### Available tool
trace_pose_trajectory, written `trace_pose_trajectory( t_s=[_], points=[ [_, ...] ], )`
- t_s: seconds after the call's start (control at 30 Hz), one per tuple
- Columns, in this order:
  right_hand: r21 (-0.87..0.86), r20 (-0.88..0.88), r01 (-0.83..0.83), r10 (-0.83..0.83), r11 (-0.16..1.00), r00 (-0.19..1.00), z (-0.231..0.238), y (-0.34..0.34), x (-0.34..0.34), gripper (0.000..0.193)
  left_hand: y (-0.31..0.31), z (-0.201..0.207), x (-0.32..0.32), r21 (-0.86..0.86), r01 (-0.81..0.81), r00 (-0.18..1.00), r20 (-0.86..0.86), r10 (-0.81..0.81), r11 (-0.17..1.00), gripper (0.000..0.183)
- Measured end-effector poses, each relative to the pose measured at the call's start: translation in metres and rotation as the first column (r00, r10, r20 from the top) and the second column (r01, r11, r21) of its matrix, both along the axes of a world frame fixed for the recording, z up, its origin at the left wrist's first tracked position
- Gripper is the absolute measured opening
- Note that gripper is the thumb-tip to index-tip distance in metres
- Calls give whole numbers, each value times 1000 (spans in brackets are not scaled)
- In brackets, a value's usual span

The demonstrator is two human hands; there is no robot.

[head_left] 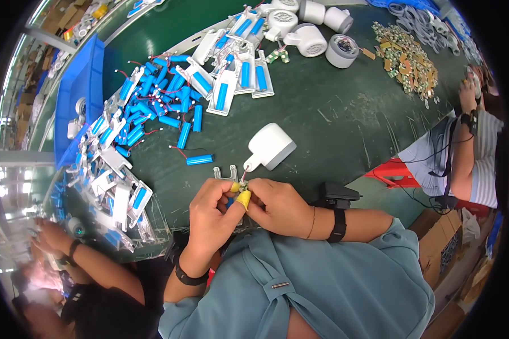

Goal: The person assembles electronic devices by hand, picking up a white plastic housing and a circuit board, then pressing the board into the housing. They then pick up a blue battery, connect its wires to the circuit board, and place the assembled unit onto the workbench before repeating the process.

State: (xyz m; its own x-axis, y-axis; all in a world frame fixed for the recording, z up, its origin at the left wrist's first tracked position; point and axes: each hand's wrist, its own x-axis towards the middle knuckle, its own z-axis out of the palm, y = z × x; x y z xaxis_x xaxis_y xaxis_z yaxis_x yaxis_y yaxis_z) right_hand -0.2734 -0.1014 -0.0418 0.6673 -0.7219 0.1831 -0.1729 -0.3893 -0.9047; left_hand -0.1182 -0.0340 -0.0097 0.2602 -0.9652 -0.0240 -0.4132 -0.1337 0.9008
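Note:
My left hand [210, 213] and my right hand [278, 204] meet close in front of me, fingertips pinched together. Between them is a small green circuit board [243, 186], mostly covered by the fingers. Yellow finger cots [244, 199] cover the left thumb and forefinger. A thin wire runs from the board to the neck of a white fan head [271, 146] with a grey rim, which lies on the table just beyond. Under my hands a white plastic bracket [232, 171] sticks out, with a bit of blue showing beside my left fingers.
Blue battery cells [175, 95] with leads and white holders [224, 93] are heaped at left. More fan heads [311, 39] stand at the far side, near a pile of small circuit boards [408, 62]. A blue bin [76, 85] is at left. Co-workers sit on both sides.

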Motion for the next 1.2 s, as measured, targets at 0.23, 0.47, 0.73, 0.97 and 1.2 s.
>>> trace_pose_trajectory(
  t_s=[0.23,0.47,0.73,0.97,1.2],
  points=[
    [-17,-19,-41,40,999,999,2,-3,-1,17,-6,2,-1,43,-6,1000,-11,6,999,18],
    [-4,37,-15,15,1000,999,-2,-3,1,18,-9,3,-3,24,-11,997,-76,13,1000,15],
    [26,40,-34,33,999,999,1,-5,-2,17,-7,0,2,80,-28,987,-155,40,996,15],
    [157,-22,-295,302,943,953,4,-27,-21,13,-4,6,10,115,12,1000,10,-13,993,15],
    [248,-4,-354,366,902,931,7,-43,-26,11,-7,6,14,129,3,998,63,-11,992,17]
  ],
)
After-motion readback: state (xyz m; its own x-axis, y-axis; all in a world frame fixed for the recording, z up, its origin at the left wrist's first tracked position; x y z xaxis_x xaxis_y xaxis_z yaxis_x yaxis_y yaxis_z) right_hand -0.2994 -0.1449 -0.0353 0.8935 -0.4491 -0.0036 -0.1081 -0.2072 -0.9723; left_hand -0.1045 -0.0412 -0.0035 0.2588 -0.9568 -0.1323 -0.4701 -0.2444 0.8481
